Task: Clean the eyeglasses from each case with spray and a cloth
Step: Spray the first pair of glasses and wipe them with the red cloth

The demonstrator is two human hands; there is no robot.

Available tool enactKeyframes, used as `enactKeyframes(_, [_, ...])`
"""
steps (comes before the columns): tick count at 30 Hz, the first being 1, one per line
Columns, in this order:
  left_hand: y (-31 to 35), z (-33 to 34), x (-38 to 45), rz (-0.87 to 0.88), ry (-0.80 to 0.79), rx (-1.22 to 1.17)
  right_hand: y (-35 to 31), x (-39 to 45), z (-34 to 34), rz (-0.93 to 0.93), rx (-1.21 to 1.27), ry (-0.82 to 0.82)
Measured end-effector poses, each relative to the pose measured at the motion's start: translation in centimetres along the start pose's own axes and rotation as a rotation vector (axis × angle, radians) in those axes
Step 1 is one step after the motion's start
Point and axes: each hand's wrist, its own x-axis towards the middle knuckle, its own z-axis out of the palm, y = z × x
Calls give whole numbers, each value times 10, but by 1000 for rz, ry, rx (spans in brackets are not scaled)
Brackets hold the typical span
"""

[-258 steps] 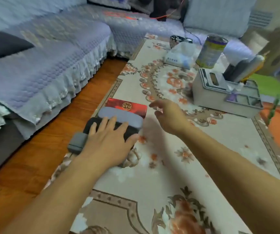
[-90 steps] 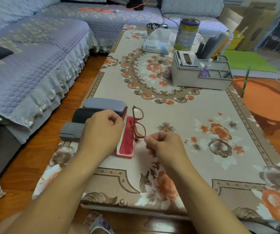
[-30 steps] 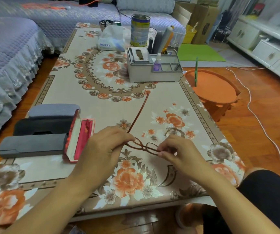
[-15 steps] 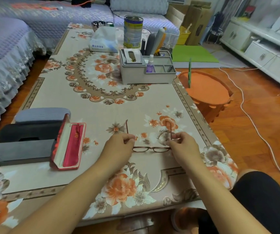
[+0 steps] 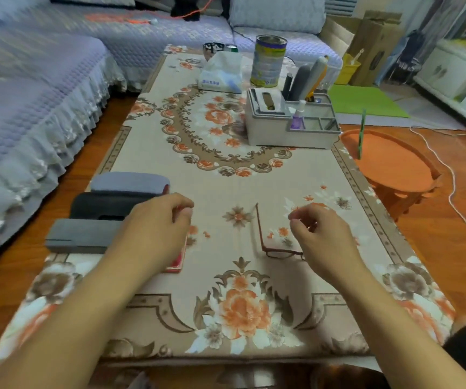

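Observation:
Brown-framed eyeglasses (image 5: 278, 251) lie on the floral tablecloth (image 5: 243, 310) with their temples unfolded, the left temple pointing away from me. My right hand (image 5: 321, 240) hovers over their right side with fingers curled and hides the right temple; I cannot tell whether it still pinches it. My left hand (image 5: 156, 228), loosely curled and holding nothing, is over the open red case (image 5: 175, 263), which it mostly covers. Three closed cases lie to the left: blue-grey (image 5: 129, 181), black (image 5: 99, 204) and grey (image 5: 81, 235). A small purple spray bottle (image 5: 299, 119) stands in the grey organizer (image 5: 288, 136).
At the far end stand a tissue pack (image 5: 220, 75) and a tin can (image 5: 268, 61). An orange stool (image 5: 391, 164) sits right of the table, with a white cable (image 5: 462, 217) on the floor. The sofa (image 5: 29, 102) runs along the left.
My left hand has let go of the eyeglasses and moved left over the red case. The glasses now rest on the table. My right hand stays over their right side.

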Motion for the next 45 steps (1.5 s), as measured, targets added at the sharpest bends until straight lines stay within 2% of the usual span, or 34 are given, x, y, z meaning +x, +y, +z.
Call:
enactKeyframes(4, [-41,-31,-10,-120,122,13,-62,2,44,-218,-47,-348])
enactKeyframes(7, [-65,-31,-23,-176,121,9,-88,7,94,-256,-140,-453])
enactKeyframes(12, [-82,-19,-38,-176,97,42,-107,27,149,-118,-109,-398])
enactKeyframes(20, [-78,-23,-39,-136,90,37,-104,54,181,16,-189,-245])
enactKeyframes(22, [-74,-24,-37,-118,103,22,-103,57,180,51,-65,-242])
enactKeyframes(26, [-66,-28,-33,-91,150,-14,-109,54,139,129,385,-256])
enactKeyframes(29, [-56,-30,-33,-48,193,-156,-112,36,86,53,551,-325])
enactKeyframes(31, [-44,-31,-34,-33,159,-333,-112,21,56,15,657,-350])
enactKeyframes(37, [2,-22,-43,-53,-109,-912,-108,-16,17,-32,657,-307])
enactKeyframes(41, [18,-8,-45,-103,-275,-1131,-104,-31,15,-52,665,-386])
enactKeyframes(45, [17,-3,-40,-202,-327,-1257,-97,-30,13,-31,693,-439])
